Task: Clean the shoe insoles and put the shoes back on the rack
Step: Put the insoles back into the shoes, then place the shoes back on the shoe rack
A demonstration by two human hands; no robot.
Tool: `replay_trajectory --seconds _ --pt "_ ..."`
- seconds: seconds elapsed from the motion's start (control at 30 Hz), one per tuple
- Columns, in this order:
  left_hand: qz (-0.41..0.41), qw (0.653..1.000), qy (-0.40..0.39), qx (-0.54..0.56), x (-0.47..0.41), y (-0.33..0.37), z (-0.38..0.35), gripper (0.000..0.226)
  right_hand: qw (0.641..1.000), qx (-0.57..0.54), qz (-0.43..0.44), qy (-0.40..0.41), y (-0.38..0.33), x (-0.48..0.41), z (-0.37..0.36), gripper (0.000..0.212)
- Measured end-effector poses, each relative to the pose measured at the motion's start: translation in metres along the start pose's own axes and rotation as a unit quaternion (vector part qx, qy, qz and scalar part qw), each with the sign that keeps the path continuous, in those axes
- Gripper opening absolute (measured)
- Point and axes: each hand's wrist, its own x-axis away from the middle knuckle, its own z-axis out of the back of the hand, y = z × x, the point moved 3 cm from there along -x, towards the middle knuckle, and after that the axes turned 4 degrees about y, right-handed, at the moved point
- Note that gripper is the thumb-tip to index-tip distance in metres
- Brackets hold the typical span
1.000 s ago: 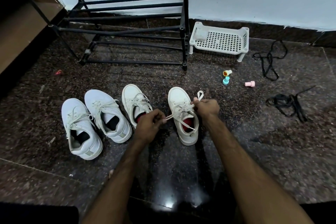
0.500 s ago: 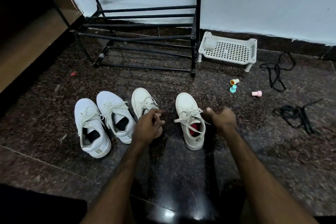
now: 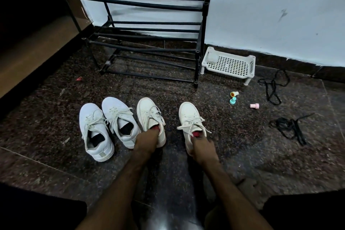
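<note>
Several white sneakers stand in a row on the dark stone floor. The two on the left (image 3: 96, 132) (image 3: 121, 119) have dark insoles. The two on the right have red insoles. My left hand (image 3: 146, 141) grips the heel opening of the inner cream sneaker (image 3: 149, 115), fingers reaching inside. My right hand (image 3: 201, 146) grips the heel opening of the rightmost cream sneaker (image 3: 190, 117) the same way. Both shoes rest on the floor with laces tied. The black metal shoe rack (image 3: 149, 30) stands bare against the wall behind them.
A white perforated plastic stand (image 3: 228, 64) sits right of the rack. Small yellow, teal (image 3: 233, 101) and pink (image 3: 254, 106) caps lie on the floor. Two black laces (image 3: 273, 86) (image 3: 291, 127) lie at the right. A wooden step (image 3: 28, 56) runs along the left.
Both hands let go of the right shoe's laces and moved to the heel openings of the two cream sneakers. The view tilted up, showing more of the rack.
</note>
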Motion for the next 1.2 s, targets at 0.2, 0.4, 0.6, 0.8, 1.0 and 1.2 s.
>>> replay_trajectory --seconds 0.2,0.4,0.6,0.8,1.0,1.2 --pt "-0.053 0.998 0.008 0.030 0.022 0.007 -0.008 0.036 0.998 0.028 0.035 0.036 -0.013 -0.007 0.004 0.036" --pt "-0.086 0.996 0.002 0.028 0.031 0.006 -0.015 0.050 0.997 -0.004 0.041 0.066 -0.047 -0.015 -0.004 0.029" --pt "-0.094 0.993 0.065 0.028 0.024 -0.002 0.020 0.036 0.980 -0.037 0.062 0.184 -0.061 -0.016 0.030 0.033" --pt "-0.083 0.978 0.188 0.026 0.014 -0.021 0.074 0.029 0.941 -0.039 0.133 0.309 -0.083 -0.038 0.078 0.042" --pt "-0.060 0.954 0.287 -0.058 0.001 -0.060 0.174 0.038 0.900 -0.051 0.167 0.400 -0.113 -0.051 0.170 0.044" --pt "-0.060 0.934 0.343 -0.079 -0.016 -0.089 0.278 0.022 0.879 -0.028 0.176 0.442 -0.142 -0.062 0.278 0.036"
